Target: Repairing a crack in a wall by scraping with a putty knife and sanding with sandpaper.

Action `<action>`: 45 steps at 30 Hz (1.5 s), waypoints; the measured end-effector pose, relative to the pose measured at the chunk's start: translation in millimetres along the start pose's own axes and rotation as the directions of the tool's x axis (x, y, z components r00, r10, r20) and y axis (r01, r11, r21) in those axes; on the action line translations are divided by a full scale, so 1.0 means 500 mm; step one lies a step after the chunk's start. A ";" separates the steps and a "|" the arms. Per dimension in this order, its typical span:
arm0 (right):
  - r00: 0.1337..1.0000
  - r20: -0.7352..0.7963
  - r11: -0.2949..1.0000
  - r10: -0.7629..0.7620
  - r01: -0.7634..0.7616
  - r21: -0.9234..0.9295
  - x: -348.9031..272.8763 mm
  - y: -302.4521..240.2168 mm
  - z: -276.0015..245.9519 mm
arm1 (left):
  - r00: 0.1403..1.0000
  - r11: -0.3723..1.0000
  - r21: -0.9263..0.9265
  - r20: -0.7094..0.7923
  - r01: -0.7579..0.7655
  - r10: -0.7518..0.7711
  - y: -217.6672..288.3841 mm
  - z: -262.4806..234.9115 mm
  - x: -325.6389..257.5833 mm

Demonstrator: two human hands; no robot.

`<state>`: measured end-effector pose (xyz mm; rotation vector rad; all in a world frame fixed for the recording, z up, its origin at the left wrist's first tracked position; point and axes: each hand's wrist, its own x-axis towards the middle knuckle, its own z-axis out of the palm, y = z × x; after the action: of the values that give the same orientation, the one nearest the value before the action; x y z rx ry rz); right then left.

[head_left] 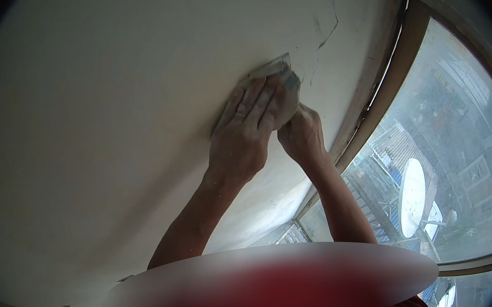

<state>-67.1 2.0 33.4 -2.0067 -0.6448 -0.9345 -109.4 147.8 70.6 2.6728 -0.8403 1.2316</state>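
Both arms reach up to a pale plastered surface (102, 96). Against it lies a flat grey scraper-like tool (276, 65) with a straight edge; a darker blue-grey part shows beside the fingers. My left hand (243, 124) rests on the tool, its long fingers stretched out flat over it and dusted pale; its thumb is hidden. Just right of it and lower, my right hand (303, 129) is closed around the tool's near end. Its fingers and the part they hold are mostly hidden behind the left hand.
A thin dark crack (337, 18) runs down the plaster at the upper right. Beside it slants a brown window frame (408, 46) with large glass panes. Outside, a white satellite dish (412, 196) and roofs show. A blurred oval covers the lower middle.
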 end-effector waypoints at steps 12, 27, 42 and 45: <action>0.995 -0.092 0.998 -0.046 0.051 0.046 0.140 -0.094 -0.055 | 0.971 0.972 0.233 -0.232 -0.006 0.062 -0.028 -0.080 0.112; 0.461 0.411 0.602 0.786 -0.723 -0.340 -0.696 0.188 0.045 | 0.613 0.827 -0.420 0.781 0.373 0.120 0.138 0.285 -0.535; 0.542 0.352 0.638 0.763 -0.717 -0.280 -0.559 0.077 0.083 | 0.291 -0.732 -0.224 0.956 0.643 -0.038 0.219 0.382 -0.540; 0.506 0.373 0.620 0.778 -0.716 -0.321 -0.557 0.058 0.063 | 0.195 -0.859 -0.060 0.980 0.508 0.047 0.234 0.326 -0.470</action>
<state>-200.3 -16.6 -214.3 -2.3174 0.1139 0.0885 -181.9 106.1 -226.8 0.7911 0.3546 -0.6630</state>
